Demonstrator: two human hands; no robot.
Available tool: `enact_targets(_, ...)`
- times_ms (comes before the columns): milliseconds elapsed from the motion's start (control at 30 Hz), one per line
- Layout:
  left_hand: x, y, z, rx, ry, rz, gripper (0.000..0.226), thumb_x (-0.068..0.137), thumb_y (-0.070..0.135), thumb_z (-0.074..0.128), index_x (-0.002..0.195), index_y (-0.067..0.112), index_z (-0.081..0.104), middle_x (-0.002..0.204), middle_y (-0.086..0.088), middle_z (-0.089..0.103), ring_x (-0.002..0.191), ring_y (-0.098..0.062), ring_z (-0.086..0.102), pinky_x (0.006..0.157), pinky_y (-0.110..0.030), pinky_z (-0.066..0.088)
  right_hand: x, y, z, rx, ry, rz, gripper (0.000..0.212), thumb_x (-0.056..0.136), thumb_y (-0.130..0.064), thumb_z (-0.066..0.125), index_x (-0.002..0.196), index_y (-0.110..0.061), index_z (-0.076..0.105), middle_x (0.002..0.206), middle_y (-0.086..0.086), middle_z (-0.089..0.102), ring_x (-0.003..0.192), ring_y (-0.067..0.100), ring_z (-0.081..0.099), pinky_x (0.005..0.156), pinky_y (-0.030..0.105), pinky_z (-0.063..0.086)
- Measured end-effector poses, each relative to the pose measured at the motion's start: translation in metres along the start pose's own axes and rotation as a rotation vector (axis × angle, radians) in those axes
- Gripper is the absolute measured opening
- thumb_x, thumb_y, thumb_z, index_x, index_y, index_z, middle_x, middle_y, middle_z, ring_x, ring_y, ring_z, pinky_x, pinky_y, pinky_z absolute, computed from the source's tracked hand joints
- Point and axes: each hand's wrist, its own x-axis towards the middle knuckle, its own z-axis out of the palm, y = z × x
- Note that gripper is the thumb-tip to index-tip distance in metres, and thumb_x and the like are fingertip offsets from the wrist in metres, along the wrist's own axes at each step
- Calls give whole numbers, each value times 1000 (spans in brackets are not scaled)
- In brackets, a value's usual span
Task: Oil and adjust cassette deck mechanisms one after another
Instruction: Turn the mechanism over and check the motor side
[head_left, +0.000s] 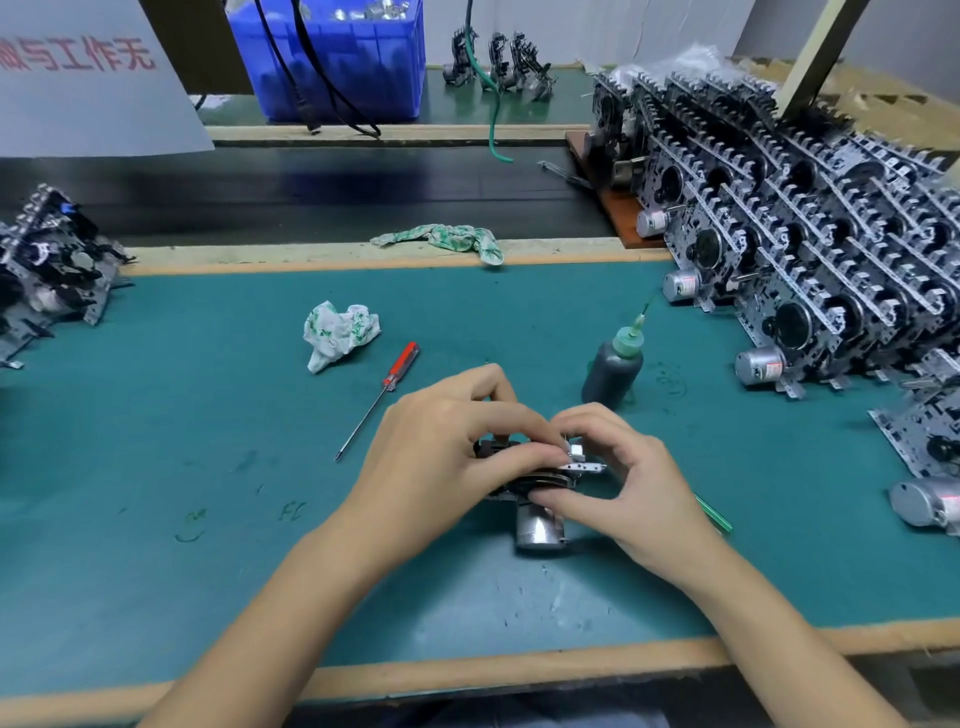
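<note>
Left hand and right hand: curled fingers grip black-and-silver metal cassette mechanism on green table; mechanism largely hidden beneath fingers. Dark oil bottle just beyond right fingers.

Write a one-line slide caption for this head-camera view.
Both hands, left hand and right hand, hold a cassette deck mechanism on the green mat, oil bottle behind.
</note>
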Motion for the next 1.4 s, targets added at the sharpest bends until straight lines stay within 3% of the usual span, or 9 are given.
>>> enact_targets(233,1,-1,3,-37,15,20,22,77,49,60,83,35,76,62,10,45,60,-5,44,55,-35,41,2,-1,-2,7,-4,23,27,67,-21,78,92,-22,68,93,-12,63,97,16,61,88,32,47)
enact_targets(433,-4,-2,3,-81,43,18,20,76,46,64,85,33,76,62,10,43,60,-6,44,55,-27,36,2,-3,-4,-17,-29,27,28,65,-25,79,88,-35,67,92,-12,63,94,14,59,87,32,45)
enact_targets(633,-3,-1,5,-40,59,24,21,77,48,62,85,34,77,63,11,41,60,-4,42,55,-27,35,0,-2,-4,-5,-34,31,28,66,-33,78,91,-35,66,95,-10,64,99,16,60,93,38,45)
enact_targets(767,-2,-3,4,-52,59,25,22,77,49,62,83,34,77,62,12,42,60,-5,43,55,-28,37,-7,2,-17,-278,15,-8,38,68,-54,69,102,-40,65,99,-20,63,108,7,54,92,17,38)
enact_targets(900,-3,-1,5,-42,78,30,20,77,47,63,83,34,77,63,11,44,60,-4,43,55,-26,36,-17,9,-19,-726,150,-283,31,78,-48,61,84,-19,71,78,-15,63,85,10,55,76,27,43)
enact_targets(1067,-3,-3,5,-20,84,45,19,78,48,62,82,35,76,62,13,42,60,-4,43,54,-27,36,-17,14,-25,-848,116,-361,29,81,-43,58,85,-19,72,79,-14,65,82,14,56,75,24,41)
enact_targets(1267,-2,-3,5,2,88,45,19,77,47,63,80,35,76,63,10,48,59,-5,44,54,-28,38,-15,11,-24,-684,71,-231,30,75,-50,63,90,-26,69,85,-18,63,89,9,55,77,31,49)
enact_targets(1333,-3,-3,5,-9,80,40,18,77,48,63,81,36,76,63,10,48,60,-4,44,55,-27,37,-12,7,-19,-467,24,-97,37,69,-54,67,103,-40,60,96,-22,60,101,4,53,88,22,43)
enact_targets(1400,-3,-3,5,-23,73,31,18,77,49,62,85,38,75,64,9,48,60,-3,44,55,-27,36,-6,5,-11,-227,-16,-35,42,67,-49,71,106,-42,57,103,-20,59,107,8,54,92,19,39)
